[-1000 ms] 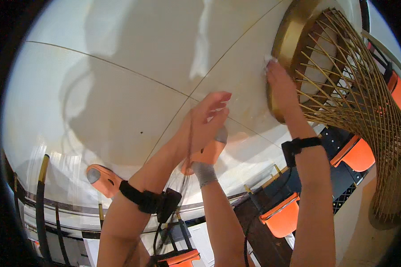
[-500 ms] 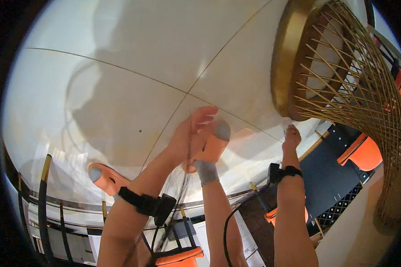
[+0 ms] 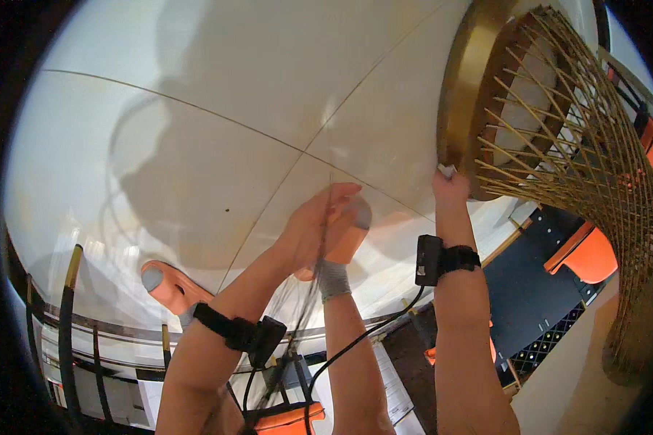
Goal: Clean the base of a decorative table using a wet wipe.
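Press the white wad (image 3: 446,171), pinched in the right hand (image 3: 451,188), evenly along the right-side gold base (image 3: 458,94), with left hand (image 3: 315,217) slack, apart.

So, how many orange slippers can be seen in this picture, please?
2. The left slipper is at the lower left; the right slipper is near the centre, partly hidden behind the left hand. I see no others.

Pale tiled floor (image 3: 392,101), orange chairs (image 3: 589,257)

fisheye view from head, facing down toward floor (image 3: 268,80).
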The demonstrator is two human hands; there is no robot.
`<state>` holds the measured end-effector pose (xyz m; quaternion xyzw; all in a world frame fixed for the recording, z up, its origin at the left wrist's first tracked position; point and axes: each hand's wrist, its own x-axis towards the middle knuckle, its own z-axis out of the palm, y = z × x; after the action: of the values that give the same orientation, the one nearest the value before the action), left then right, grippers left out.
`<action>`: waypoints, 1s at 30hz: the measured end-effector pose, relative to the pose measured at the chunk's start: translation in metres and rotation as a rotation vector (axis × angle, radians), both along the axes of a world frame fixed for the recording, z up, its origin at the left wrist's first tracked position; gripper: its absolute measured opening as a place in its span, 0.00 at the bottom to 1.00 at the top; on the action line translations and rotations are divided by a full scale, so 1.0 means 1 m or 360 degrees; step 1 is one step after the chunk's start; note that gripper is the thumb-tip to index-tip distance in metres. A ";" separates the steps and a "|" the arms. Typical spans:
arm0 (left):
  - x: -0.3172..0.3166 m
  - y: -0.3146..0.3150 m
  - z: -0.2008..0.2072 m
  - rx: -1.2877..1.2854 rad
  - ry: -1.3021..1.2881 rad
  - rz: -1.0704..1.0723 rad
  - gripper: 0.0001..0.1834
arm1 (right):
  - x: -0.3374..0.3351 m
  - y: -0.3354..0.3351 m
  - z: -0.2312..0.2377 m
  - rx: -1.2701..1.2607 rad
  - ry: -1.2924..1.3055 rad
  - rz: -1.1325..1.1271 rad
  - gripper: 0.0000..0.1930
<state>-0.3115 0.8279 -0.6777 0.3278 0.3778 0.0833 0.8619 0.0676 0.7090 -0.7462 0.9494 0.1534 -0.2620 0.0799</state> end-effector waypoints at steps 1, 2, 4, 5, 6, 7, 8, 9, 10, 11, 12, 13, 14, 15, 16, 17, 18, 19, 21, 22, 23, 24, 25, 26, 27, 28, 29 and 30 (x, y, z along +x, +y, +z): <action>0.010 0.002 0.003 0.0032 -0.0044 0.0009 0.18 | 0.024 0.011 0.007 0.0206 0.0057 -0.0094 0.19; -0.018 0.002 -0.002 0.0046 0.0098 -0.0039 0.18 | -0.057 0.051 -0.005 -0.0028 0.0115 0.0136 0.18; -0.042 0.010 0.004 0.0108 0.0291 -0.0088 0.18 | -0.142 0.149 0.027 -0.0231 0.0083 0.0444 0.18; -0.041 0.009 0.004 0.0102 0.0287 -0.0070 0.18 | -0.152 0.180 0.031 0.0287 0.0237 -0.0135 0.17; -0.027 0.015 0.007 -0.0014 0.0187 0.0028 0.18 | -0.143 0.217 0.044 0.0819 0.0320 -0.0664 0.16; -0.030 0.020 0.006 -0.0125 0.0155 0.0108 0.18 | -0.149 0.245 0.042 0.1346 0.0482 -0.1218 0.15; -0.016 0.027 0.008 -0.0116 0.0080 0.0152 0.18 | -0.147 0.279 0.062 0.1614 0.0344 -0.1102 0.15; -0.031 0.027 0.004 -0.0090 0.0179 0.0141 0.18 | -0.171 0.294 0.058 0.1836 0.0290 -0.1097 0.15; -0.033 0.025 0.002 -0.0081 0.0208 0.0148 0.18 | -0.167 0.302 0.061 0.1775 0.0197 -0.0651 0.15; -0.037 0.029 0.004 -0.0071 0.0220 0.0162 0.18 | -0.156 0.315 0.067 0.1710 0.0126 -0.0222 0.15; -0.035 0.030 0.005 -0.0016 0.0245 0.0142 0.18 | -0.130 0.324 0.073 0.1720 0.0125 -0.0195 0.15; -0.037 0.033 0.003 0.0045 0.0292 0.0113 0.18 | -0.100 0.329 0.076 0.1195 -0.0023 0.0233 0.19; -0.035 0.034 0.000 0.0049 0.0287 0.0127 0.18 | -0.077 0.329 0.076 0.0644 -0.0178 0.0643 0.23; -0.035 0.032 -0.002 0.0082 0.0271 0.0129 0.18 | -0.064 0.321 0.069 0.0640 -0.0171 0.0648 0.23; -0.033 0.034 -0.001 0.0122 0.0242 0.0139 0.19 | -0.051 0.313 0.067 0.0448 -0.0468 0.1201 0.25; -0.033 0.035 -0.001 0.0121 0.0251 0.0140 0.19 | -0.049 0.304 0.062 0.0238 -0.0753 0.1735 0.26; -0.032 0.038 0.000 0.0093 0.0277 0.0142 0.19 | -0.048 0.295 0.052 0.0242 -0.0748 0.1736 0.26; -0.033 0.039 0.001 0.0063 0.0311 0.0133 0.19 | -0.061 0.284 0.041 0.0483 -0.0706 0.1759 0.27; -0.029 0.034 -0.003 0.0015 0.0296 0.0121 0.19 | -0.082 0.272 0.040 0.0710 -0.0688 0.1804 0.28; -0.032 0.032 -0.005 -0.0028 0.0315 0.0084 0.19 | -0.098 0.262 0.039 0.0604 -0.0613 0.1843 0.28; -0.031 0.030 -0.004 -0.0020 0.0303 0.0087 0.19 | -0.103 0.257 0.044 0.0494 -0.0565 0.1898 0.28; -0.032 0.027 -0.001 0.0038 0.0286 0.0080 0.19 | -0.104 0.251 0.049 0.0495 -0.0580 0.1901 0.28; -0.033 0.027 0.002 0.0099 0.0274 0.0071 0.19 | -0.103 0.240 0.050 0.0373 -0.0521 0.2015 0.27; -0.041 0.026 0.006 0.0109 0.0278 0.0083 0.19 | -0.114 0.235 0.056 0.0256 -0.0452 0.2139 0.26; -0.051 0.025 0.010 0.0135 0.0282 0.0082 0.19 | -0.128 0.225 0.063 0.0272 -0.0452 0.2147 0.26; -0.064 0.025 0.015 0.0155 0.0308 0.0058 0.20 | -0.154 0.211 0.069 0.0465 -0.0002 0.1415 0.23; -0.076 0.024 0.019 0.0154 0.0342 0.0046 0.20 | -0.175 0.198 0.074 0.0610 0.0431 0.0661 0.20; -0.070 0.023 0.023 0.0133 0.0365 0.0037 0.20 | -0.149 0.167 0.070 0.0279 0.0150 0.1427 0.19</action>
<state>-0.3814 0.8505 -0.6546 0.3663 0.4740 0.0709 0.7976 -0.0813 0.8757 -0.6765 0.7795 0.5742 -0.2305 0.0977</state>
